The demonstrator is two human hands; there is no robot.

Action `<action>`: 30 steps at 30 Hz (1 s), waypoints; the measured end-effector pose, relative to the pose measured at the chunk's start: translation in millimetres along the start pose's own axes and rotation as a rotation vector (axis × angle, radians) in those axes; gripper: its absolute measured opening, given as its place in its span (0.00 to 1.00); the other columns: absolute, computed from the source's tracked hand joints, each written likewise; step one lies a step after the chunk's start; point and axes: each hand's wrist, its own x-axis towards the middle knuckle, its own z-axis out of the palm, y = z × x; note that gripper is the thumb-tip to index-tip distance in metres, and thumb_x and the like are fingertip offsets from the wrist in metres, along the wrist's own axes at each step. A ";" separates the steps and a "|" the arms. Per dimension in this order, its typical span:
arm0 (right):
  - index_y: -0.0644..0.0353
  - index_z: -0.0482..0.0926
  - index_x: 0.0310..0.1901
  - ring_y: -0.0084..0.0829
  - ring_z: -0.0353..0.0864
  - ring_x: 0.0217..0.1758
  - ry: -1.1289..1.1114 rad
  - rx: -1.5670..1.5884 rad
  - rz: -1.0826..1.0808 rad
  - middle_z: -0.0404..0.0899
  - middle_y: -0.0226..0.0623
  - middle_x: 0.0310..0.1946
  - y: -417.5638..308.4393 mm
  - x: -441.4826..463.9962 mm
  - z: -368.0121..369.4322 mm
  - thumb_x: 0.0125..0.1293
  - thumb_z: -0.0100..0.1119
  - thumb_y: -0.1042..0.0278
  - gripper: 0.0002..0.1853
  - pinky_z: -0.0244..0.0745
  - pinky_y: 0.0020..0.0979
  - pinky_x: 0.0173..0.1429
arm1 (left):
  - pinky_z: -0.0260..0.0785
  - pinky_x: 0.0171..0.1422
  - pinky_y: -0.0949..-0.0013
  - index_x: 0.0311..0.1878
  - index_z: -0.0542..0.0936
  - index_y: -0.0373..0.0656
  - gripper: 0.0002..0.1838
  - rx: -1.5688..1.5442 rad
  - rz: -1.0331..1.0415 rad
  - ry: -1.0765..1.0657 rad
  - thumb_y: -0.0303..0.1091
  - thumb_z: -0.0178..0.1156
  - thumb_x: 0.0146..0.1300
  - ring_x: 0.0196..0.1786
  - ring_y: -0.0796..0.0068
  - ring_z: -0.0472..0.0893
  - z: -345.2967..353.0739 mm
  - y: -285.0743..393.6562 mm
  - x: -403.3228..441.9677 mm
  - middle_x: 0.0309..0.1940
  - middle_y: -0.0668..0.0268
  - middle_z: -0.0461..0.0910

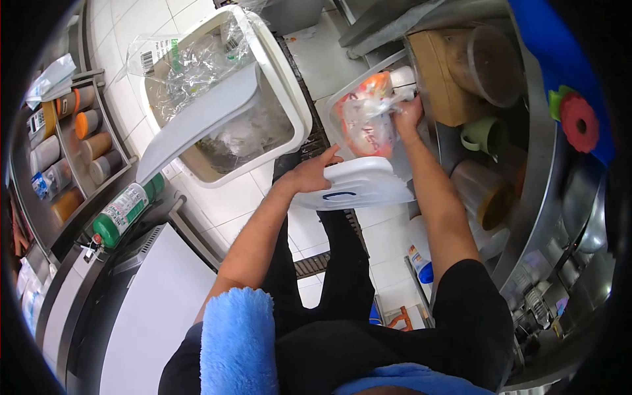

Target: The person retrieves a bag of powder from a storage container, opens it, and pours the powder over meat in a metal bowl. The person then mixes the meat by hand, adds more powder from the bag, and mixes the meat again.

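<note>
My left hand [315, 172] grips the left edge of a whitish plastic lid [355, 184] with a dark oval handle mark. Just beyond the lid stands a translucent plastic container [334, 122]. Inside it lies a clear bag [368, 125] with red, orange and white contents. My right hand [408, 117] is at the right side of the container, its fingers closed on the bunched clear plastic at the bag's upper right. A white roundish item [402, 78] is beside the bag at the container's far end.
A white bin [299, 105] with plastic waste and a grey swing lid [204, 125] stands at left. Right, a metal shelf holds a cardboard box [434, 85], a green mug [486, 136] and tubs. A green bottle [122, 214] and spice jars [87, 123] are far left.
</note>
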 end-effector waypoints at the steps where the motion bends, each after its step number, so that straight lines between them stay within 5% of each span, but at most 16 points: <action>1: 0.65 0.74 0.61 0.56 0.82 0.54 0.061 -0.008 -0.064 0.82 0.56 0.52 -13.5 -13.4 -3.6 0.51 0.73 0.62 0.35 0.75 0.51 0.60 | 0.63 0.78 0.64 0.84 0.42 0.42 0.59 0.004 -0.004 -0.010 0.25 0.65 0.49 0.74 0.58 0.72 0.8 -1.5 1.4 0.74 0.57 0.72; 4: 0.69 0.74 0.58 0.53 0.81 0.54 0.217 -0.051 -0.218 0.81 0.55 0.50 -62.1 -53.9 -15.9 0.49 0.77 0.63 0.35 0.74 0.48 0.60 | 0.62 0.79 0.65 0.84 0.42 0.42 0.60 -0.009 0.009 -0.023 0.24 0.64 0.48 0.74 0.58 0.72 1.2 -9.1 2.4 0.75 0.57 0.71; 8: 0.70 0.69 0.63 0.49 0.77 0.60 0.158 0.170 -0.104 0.76 0.53 0.56 -93.8 -95.6 -35.0 0.47 0.80 0.64 0.42 0.71 0.45 0.65 | 0.61 0.79 0.64 0.84 0.41 0.43 0.61 -0.017 -0.012 -0.020 0.24 0.65 0.47 0.74 0.57 0.71 2.6 -20.5 -0.4 0.76 0.57 0.69; 19: 0.66 0.67 0.65 0.52 0.76 0.61 0.037 -0.085 -0.479 0.74 0.51 0.58 -121.9 -148.0 -118.6 0.39 0.83 0.68 0.48 0.73 0.45 0.63 | 0.61 0.79 0.64 0.81 0.49 0.38 0.57 -0.011 0.038 0.073 0.27 0.69 0.48 0.76 0.56 0.70 18.2 -29.8 15.3 0.74 0.47 0.69; 27: 0.65 0.60 0.72 0.43 0.71 0.69 0.056 0.262 -0.265 0.67 0.48 0.67 -132.6 -200.5 -195.2 0.43 0.85 0.71 0.55 0.68 0.45 0.73 | 0.64 0.76 0.64 0.80 0.51 0.35 0.55 -0.047 0.052 0.027 0.26 0.69 0.49 0.69 0.58 0.76 1.6 6.1 33.2 0.66 0.51 0.77; 30: 0.66 0.61 0.72 0.42 0.71 0.69 0.173 0.151 -0.262 0.69 0.47 0.66 -147.9 -227.0 -236.2 0.48 0.83 0.70 0.51 0.67 0.44 0.73 | 0.64 0.76 0.64 0.82 0.49 0.37 0.57 -0.032 0.008 0.007 0.28 0.69 0.49 0.69 0.58 0.76 -3.6 18.1 34.7 0.68 0.51 0.76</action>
